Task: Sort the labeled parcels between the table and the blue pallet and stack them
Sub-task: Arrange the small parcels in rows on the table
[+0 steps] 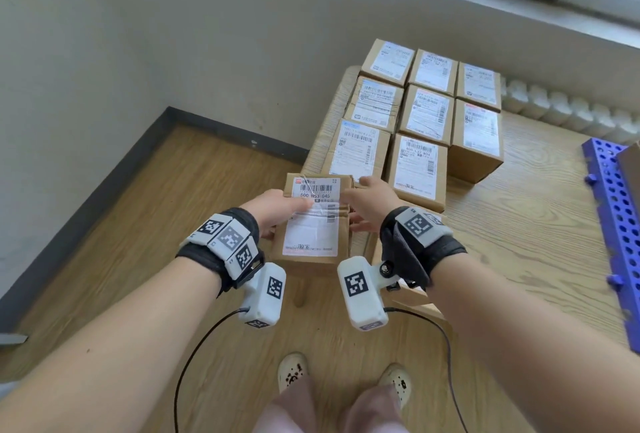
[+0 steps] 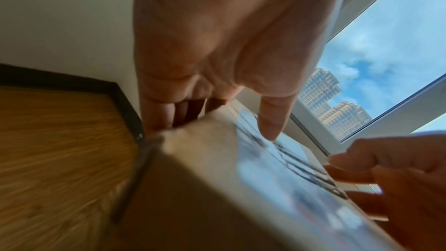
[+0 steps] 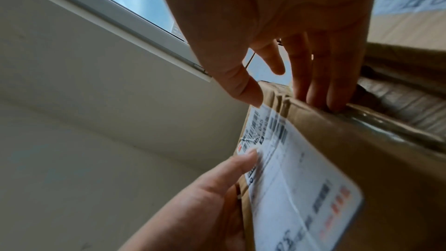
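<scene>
You hold one parcel (image 1: 313, 225) in both hands, off the table's (image 1: 540, 211) near-left corner, label up. Left hand (image 1: 277, 213) clamps its left side, thumb on the label; right hand (image 1: 369, 204) grips the right side, fingers curled over the edge. Eight parcels (image 1: 427, 114) sit along the table's left edge. Pallet (image 1: 614, 211) lies at the right edge.

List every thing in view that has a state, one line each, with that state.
held parcel: off the table, label up, gripped from both sides
left hand: grips the parcel's left edge, thumb on the label
right hand: grips its right edge
parcels on the table: packed in rows, labels up
blue pallet: lies on the floor
</scene>
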Tool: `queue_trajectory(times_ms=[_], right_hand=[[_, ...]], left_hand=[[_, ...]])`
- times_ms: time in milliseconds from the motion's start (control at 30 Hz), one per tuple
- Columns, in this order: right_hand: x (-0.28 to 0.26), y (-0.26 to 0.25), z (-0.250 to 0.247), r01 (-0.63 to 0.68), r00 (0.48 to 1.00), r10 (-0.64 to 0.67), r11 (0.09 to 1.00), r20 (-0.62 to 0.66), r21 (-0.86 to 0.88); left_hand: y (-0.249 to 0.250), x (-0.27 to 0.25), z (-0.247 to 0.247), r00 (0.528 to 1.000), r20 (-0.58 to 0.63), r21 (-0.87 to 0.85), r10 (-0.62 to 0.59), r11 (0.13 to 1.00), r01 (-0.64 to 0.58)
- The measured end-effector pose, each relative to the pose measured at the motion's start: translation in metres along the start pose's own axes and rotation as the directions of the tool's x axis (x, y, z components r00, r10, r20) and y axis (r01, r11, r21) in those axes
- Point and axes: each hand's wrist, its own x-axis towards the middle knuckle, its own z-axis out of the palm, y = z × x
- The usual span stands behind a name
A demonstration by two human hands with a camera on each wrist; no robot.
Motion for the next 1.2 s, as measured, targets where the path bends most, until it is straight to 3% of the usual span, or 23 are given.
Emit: queue_trajectory(times_ms=[133, 333, 567, 800, 1200], right_hand=[[-0.013, -0.012, -0.008, 0.056, 0.998, -0.054, 0.996, -0.031, 0.071], [-0.025, -0.027, -0.032, 0.247, 0.961, -0.218, 0.954, -0.172, 0.172], [-0.044, -0.019, -0.080, 0.334, 0.931, -0.262, 0.892, -0.254, 0.303], [-0.077, 0.021, -0.156, 0.394, 0.885, -0.234, 0.837, -0.403, 0.379], [-0.162, 0.153, -0.327, 0.574, 0.753, -0.256, 0.705, -0.606, 0.416]], left_hand=[[0.007, -0.019, -0.013, 0.999, -0.036, 0.014, 0.034, 0.999, -0.034], [0.042, -0.039, -0.021, 0.984, -0.081, -0.010, 0.160, 0.987, -0.162], [0.090, -0.060, 0.008, 0.944, -0.111, -0.036, 0.310, 0.948, -0.316], [0.141, -0.085, 0.089, 0.884, -0.071, 0.015, 0.461, 0.887, -0.462], [0.210, -0.149, 0.304, 0.776, -0.002, 0.058, 0.630, 0.775, -0.629]])
